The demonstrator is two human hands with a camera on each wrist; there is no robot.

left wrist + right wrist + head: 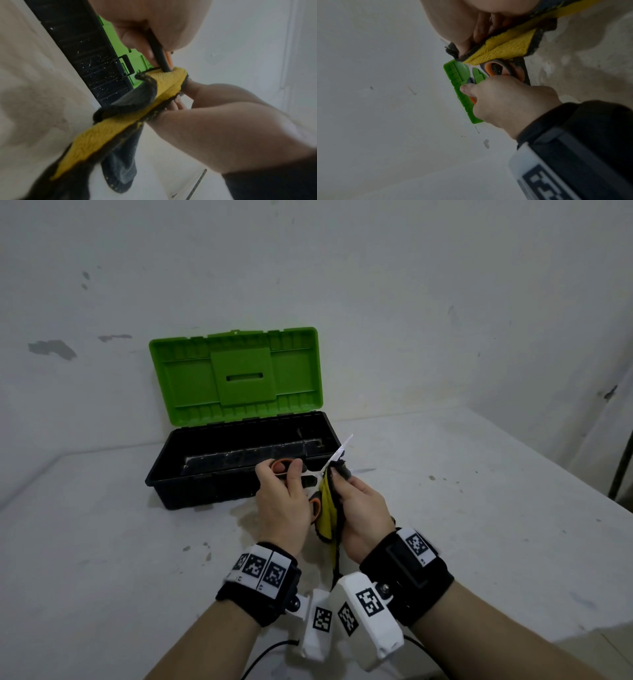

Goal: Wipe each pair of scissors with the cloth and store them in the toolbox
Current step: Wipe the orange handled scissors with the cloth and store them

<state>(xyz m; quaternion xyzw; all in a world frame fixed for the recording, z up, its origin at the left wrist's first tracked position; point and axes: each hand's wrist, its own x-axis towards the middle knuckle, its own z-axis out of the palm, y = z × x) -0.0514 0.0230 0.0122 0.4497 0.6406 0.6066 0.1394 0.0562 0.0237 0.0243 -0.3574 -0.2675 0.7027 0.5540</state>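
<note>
head cam down; wrists close (toolbox [239, 460] shared)

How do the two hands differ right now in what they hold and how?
The left hand grips the scissors by the orange handles; the right hand pinches the yellow cloth around a blade. The left sits nearer the toolbox; the right is beside it. Both are raised over the table.

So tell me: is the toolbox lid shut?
No, the green lid stands upright behind the open black toolbox.
</note>
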